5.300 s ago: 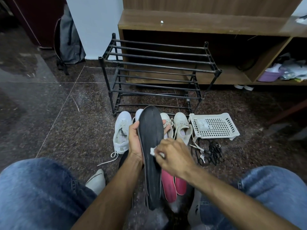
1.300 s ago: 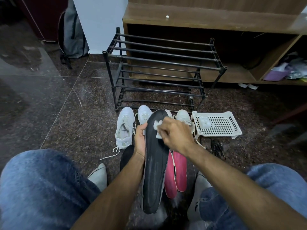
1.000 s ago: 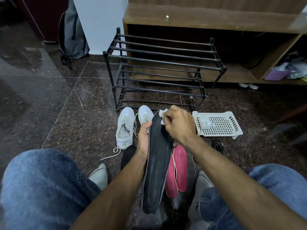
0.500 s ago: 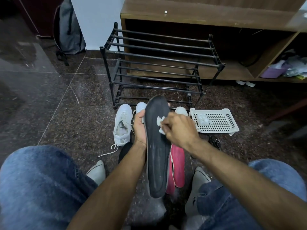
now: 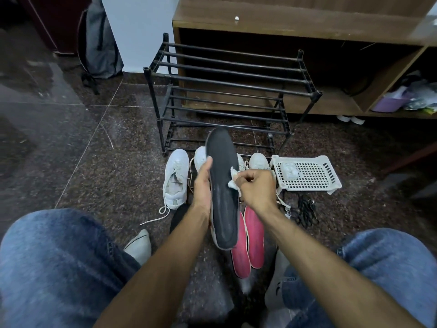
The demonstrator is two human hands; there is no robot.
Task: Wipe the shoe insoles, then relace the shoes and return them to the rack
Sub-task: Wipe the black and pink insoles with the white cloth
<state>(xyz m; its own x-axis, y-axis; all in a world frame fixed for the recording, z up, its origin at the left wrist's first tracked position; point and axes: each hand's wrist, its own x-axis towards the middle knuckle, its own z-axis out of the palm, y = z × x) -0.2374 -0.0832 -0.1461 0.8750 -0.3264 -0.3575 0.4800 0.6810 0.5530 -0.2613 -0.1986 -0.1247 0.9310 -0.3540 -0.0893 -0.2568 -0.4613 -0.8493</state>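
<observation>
Both hands work together: our left hand [image 5: 203, 183] grips the dark insole [image 5: 223, 185] upright above the floor, face toward us, so our right hand [image 5: 256, 187], pinching a white wipe [image 5: 233, 178], can rub it. Shoes [image 5: 176, 178] wait before the rack [image 5: 231, 91].

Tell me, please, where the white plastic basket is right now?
In the head view the white basket sits on the floor right of centre, beside the white shoes and just in front of the black rack.

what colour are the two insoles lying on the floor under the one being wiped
Bright pink insoles, seen best in the head view.
</observation>
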